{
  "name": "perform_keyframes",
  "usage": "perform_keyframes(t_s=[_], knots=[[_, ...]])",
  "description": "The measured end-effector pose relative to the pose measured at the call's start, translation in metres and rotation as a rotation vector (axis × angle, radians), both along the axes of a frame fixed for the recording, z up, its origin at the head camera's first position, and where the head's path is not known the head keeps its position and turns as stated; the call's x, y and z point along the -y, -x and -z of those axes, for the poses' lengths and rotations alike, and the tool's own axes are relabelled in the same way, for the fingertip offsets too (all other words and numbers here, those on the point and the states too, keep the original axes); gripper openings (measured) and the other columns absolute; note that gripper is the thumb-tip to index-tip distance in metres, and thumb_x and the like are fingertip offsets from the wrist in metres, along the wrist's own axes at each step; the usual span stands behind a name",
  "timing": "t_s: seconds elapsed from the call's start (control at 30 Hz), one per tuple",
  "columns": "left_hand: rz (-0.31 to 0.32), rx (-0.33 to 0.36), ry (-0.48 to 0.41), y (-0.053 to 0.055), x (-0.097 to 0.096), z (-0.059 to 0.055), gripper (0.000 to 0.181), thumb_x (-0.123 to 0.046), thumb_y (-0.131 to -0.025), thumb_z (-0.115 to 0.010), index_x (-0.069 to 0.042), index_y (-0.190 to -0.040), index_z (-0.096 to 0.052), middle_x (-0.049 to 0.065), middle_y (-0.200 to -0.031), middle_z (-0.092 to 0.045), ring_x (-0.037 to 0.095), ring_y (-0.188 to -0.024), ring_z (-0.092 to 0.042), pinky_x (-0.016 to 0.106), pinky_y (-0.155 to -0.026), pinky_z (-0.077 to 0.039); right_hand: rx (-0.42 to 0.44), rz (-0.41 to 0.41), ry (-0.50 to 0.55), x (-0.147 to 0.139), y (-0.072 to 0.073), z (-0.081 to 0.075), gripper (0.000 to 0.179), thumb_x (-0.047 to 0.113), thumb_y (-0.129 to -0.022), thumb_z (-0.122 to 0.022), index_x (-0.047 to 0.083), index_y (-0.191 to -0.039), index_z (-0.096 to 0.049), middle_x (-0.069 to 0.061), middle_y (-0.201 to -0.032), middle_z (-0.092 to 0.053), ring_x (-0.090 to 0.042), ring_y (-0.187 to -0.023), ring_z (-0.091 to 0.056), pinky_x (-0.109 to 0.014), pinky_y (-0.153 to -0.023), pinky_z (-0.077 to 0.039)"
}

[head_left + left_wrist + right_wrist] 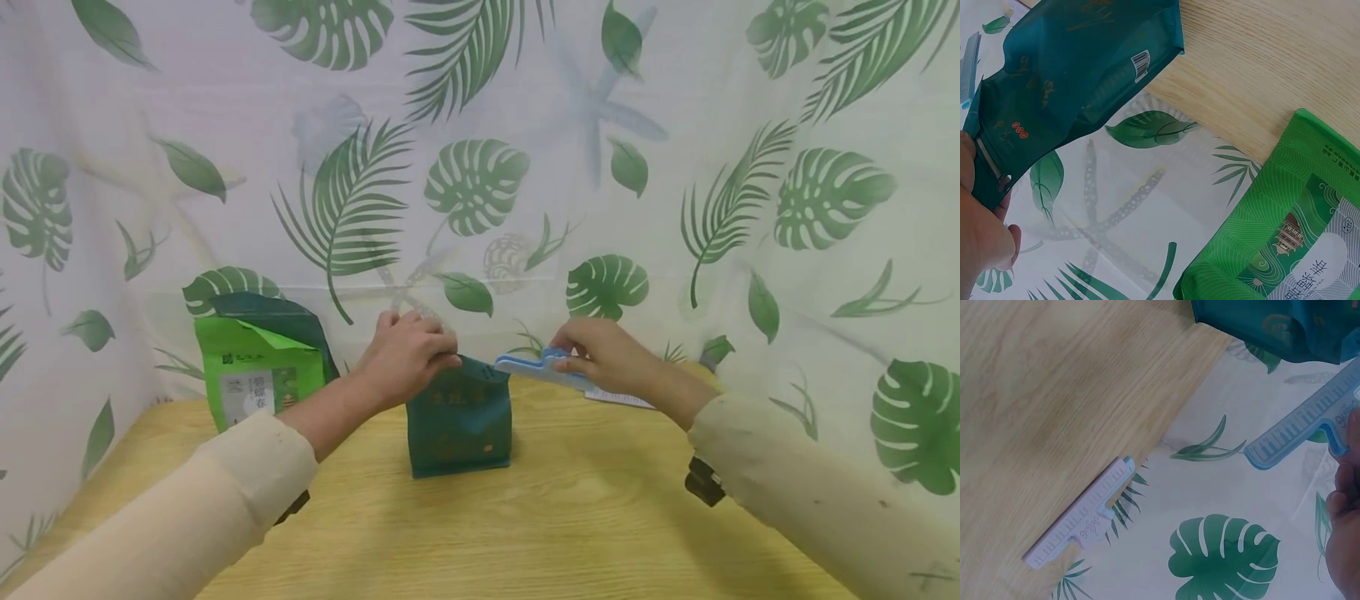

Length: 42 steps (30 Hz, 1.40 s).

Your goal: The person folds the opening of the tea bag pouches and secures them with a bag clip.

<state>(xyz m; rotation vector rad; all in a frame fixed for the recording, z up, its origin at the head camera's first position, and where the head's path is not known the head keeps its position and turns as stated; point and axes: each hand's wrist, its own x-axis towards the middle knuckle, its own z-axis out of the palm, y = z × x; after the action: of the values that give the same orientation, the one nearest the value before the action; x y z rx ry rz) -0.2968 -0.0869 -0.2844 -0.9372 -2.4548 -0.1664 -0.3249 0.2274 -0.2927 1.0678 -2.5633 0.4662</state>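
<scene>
My left hand grips the top edge of a teal tea bag, which stands upright on the table. In the left wrist view the thumb and fingers pinch the folded top of that bag. My right hand holds a light blue bag clip by its handle. The clip's long bar points left, its tip right at the bag's upper right corner in the head view. Part of the right hand lies outside the right wrist view.
At the left stands a bright green tea bag, with a dark teal bag behind it. A second clip, pale lilac and blue, lies near the wooden table's back edge. Behind hangs a leaf-patterned cloth.
</scene>
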Motion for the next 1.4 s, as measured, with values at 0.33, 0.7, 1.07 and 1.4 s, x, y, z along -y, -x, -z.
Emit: perform_keyframes(t_s=[0.33,0.7,1.07,1.4], knots=[[-0.007,0.000,-0.018,-0.001,0.001,0.004,0.017,-0.036,-0.096,-0.065,-0.022,-0.091,-0.073,-0.003,-0.090,-0.064,0.022,-0.083,-0.052,0.047,-0.081,-0.032,-0.015,0.022,0.036,0.012,0.006,0.009,0.014,0.013,-0.086,-0.077,0.007,-0.095,-0.067,-0.002,-0.086,-0.067,-0.014,-0.075,-0.056,-0.032,-0.069,-0.048],[-0.050,-0.016,0.016,0.000,0.000,0.004,0.021,-0.038,-0.099,-0.060,-0.020,-0.093,-0.070,-0.001,-0.091,-0.063,0.024,-0.086,-0.054,0.049,-0.082,-0.036,-0.033,-0.017,0.101,0.032,0.003,0.013,0.018,0.017,-0.084,-0.078,0.008,-0.097,-0.069,-0.003,-0.091,-0.069,-0.014,-0.078,-0.060,-0.033,-0.071,-0.051],[-0.145,0.013,0.104,-0.003,-0.003,0.004,0.042,-0.052,-0.100,-0.053,-0.014,-0.116,-0.062,0.005,-0.110,-0.061,0.028,-0.099,-0.053,0.048,-0.088,-0.036,-0.093,-0.039,0.132,0.047,0.003,0.008,0.018,0.017,-0.082,-0.080,0.007,-0.091,-0.068,-0.004,-0.085,-0.070,-0.014,-0.071,-0.057,-0.031,-0.065,-0.048],[-0.141,-0.052,0.123,-0.002,-0.004,0.006,0.041,-0.051,-0.100,-0.054,-0.013,-0.113,-0.061,0.006,-0.106,-0.060,0.027,-0.093,-0.052,0.046,-0.084,-0.036,-0.134,-0.103,0.197,0.065,0.003,0.004,0.017,0.013,-0.080,-0.081,0.005,-0.089,-0.069,-0.005,-0.080,-0.068,-0.014,-0.067,-0.053,-0.030,-0.062,-0.046]])
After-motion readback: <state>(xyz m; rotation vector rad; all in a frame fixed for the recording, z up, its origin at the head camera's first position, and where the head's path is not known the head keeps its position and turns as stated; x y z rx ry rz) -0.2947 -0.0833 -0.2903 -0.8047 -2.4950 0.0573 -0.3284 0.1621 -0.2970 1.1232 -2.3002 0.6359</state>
